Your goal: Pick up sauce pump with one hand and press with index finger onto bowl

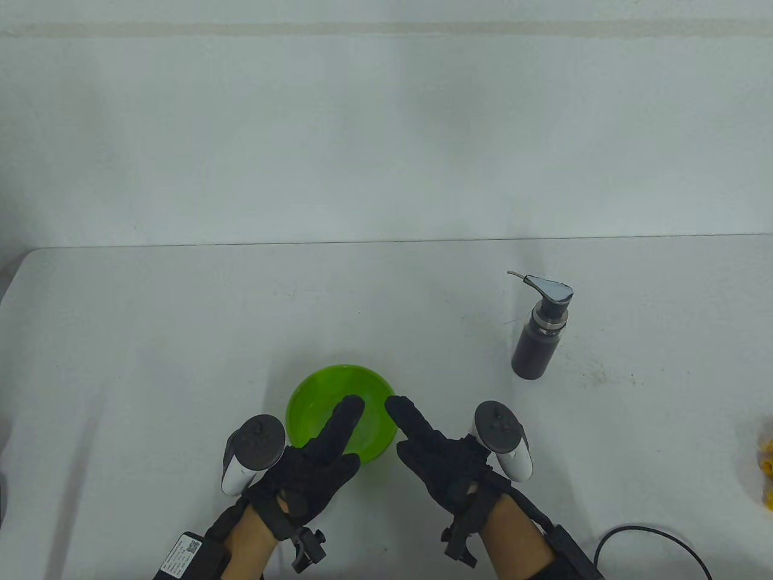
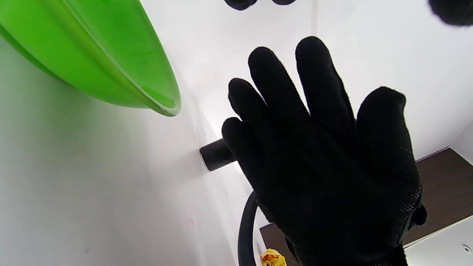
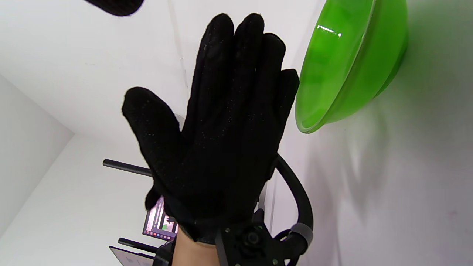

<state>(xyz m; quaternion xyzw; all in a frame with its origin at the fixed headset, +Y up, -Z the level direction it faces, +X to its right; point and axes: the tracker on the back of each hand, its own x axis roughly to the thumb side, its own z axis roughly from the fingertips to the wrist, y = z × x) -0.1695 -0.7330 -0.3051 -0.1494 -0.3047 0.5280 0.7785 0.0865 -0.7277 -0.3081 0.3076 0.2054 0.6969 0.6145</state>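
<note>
The dark sauce pump bottle (image 1: 537, 339) with a silver pump head stands upright on the white table, to the right of and beyond the green bowl (image 1: 318, 394). My left hand (image 1: 314, 465) and right hand (image 1: 438, 453) are both open and empty at the near side of the bowl, fingers stretched forward, palms facing each other. The left fingers reach over the bowl's near part. The left wrist view shows the right hand's open palm (image 2: 325, 166), the bowl (image 2: 111, 66) and the bottle's base (image 2: 216, 155). The right wrist view shows the left palm (image 3: 221, 129) and the bowl (image 3: 347, 66).
A yellow object (image 1: 766, 471) lies at the table's right edge. A black cable (image 1: 652, 534) curls at the near right. The table's far edge (image 1: 386, 243) meets a white wall.
</note>
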